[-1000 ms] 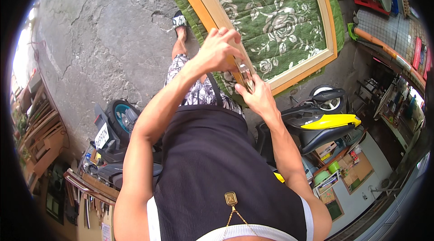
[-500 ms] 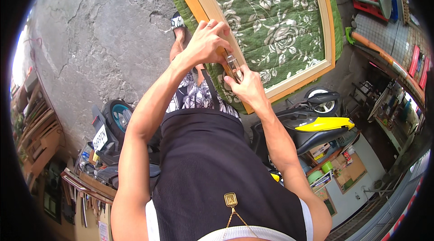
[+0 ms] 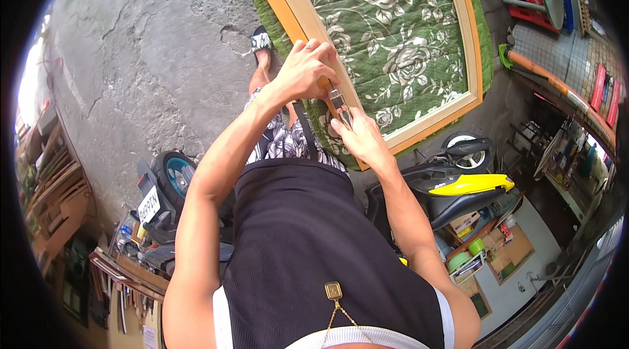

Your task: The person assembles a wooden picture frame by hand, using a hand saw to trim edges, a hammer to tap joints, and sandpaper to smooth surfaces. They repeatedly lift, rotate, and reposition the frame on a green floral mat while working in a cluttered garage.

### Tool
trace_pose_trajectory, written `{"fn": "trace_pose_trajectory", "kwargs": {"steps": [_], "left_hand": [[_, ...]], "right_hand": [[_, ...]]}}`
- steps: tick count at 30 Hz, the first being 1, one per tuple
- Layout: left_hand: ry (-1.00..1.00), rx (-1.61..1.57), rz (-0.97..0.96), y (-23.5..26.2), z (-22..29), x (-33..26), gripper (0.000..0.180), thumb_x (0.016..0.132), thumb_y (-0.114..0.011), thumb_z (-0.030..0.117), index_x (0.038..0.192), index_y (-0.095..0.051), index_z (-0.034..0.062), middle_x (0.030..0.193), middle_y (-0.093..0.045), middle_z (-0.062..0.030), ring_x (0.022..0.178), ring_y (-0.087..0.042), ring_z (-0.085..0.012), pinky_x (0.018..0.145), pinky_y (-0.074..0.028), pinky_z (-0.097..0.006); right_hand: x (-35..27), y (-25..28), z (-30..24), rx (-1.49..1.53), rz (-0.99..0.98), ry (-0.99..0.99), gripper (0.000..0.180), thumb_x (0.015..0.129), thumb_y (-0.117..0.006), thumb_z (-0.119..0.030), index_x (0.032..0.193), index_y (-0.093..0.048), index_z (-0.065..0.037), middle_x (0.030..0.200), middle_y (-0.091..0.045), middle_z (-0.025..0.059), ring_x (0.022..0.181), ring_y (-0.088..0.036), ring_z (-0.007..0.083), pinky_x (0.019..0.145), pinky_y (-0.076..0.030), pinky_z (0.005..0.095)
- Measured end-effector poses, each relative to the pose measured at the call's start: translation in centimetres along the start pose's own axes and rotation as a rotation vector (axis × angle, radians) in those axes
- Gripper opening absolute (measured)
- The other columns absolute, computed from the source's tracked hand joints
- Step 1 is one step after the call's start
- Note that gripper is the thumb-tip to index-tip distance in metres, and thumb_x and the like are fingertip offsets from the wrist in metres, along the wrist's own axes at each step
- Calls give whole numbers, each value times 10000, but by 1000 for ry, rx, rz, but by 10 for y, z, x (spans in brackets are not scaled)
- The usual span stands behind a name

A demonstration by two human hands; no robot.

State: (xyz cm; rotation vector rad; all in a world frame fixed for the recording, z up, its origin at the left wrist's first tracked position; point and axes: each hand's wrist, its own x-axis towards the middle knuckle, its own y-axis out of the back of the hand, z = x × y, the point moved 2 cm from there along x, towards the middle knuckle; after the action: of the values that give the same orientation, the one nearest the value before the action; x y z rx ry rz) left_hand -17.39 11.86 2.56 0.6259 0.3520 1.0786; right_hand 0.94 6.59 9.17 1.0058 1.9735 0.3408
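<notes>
Leaning over a green quilted, rose-printed cloth (image 3: 409,60) under a pale rectangular wooden frame (image 3: 309,18). Curling the left hand (image 3: 306,74) by the cloth's left edge, contents unclear; gripping with the right hand (image 3: 364,136) a slim silver metal tool (image 3: 337,97). Holding it slightly farther from the frame's lower corner than a second ago, probably working along that side; showing the upper-left corner, cropped earlier.
</notes>
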Motion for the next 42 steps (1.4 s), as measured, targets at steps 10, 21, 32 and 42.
{"fn": "trace_pose_trajectory", "kwargs": {"steps": [10,21,32,42], "left_hand": [[61,-43,5,37,-3,4,432,430,-873,281,849,-770,307,1046,-516,-4,1052,-478,-231,898,-362,-390],[65,26,17,71,-65,25,490,396,-829,235,877,-767,306,1049,-523,0,1069,-476,-230,918,-359,-395],[31,48,37,69,-74,28,397,451,-758,179,824,-755,313,1017,-545,16,984,-499,-217,835,-374,-374],[40,24,46,74,-71,30,396,421,-767,200,801,-754,313,1012,-553,22,973,-498,-214,818,-369,-358]], "right_hand": [[21,16,-38,63,-89,-276,401,844,-650,-293,993,-607,77,776,-657,256,763,-672,364,702,-506,417],[92,10,-72,37,-54,-261,410,816,-673,-302,1000,-613,59,778,-665,250,768,-671,390,727,-512,437],[99,-20,-54,-87,69,-193,354,767,-729,-311,847,-584,2,689,-653,195,668,-661,385,616,-513,456],[88,10,-76,-4,-48,-83,389,876,-616,-339,996,-624,31,861,-671,227,854,-648,412,780,-500,448]]}}
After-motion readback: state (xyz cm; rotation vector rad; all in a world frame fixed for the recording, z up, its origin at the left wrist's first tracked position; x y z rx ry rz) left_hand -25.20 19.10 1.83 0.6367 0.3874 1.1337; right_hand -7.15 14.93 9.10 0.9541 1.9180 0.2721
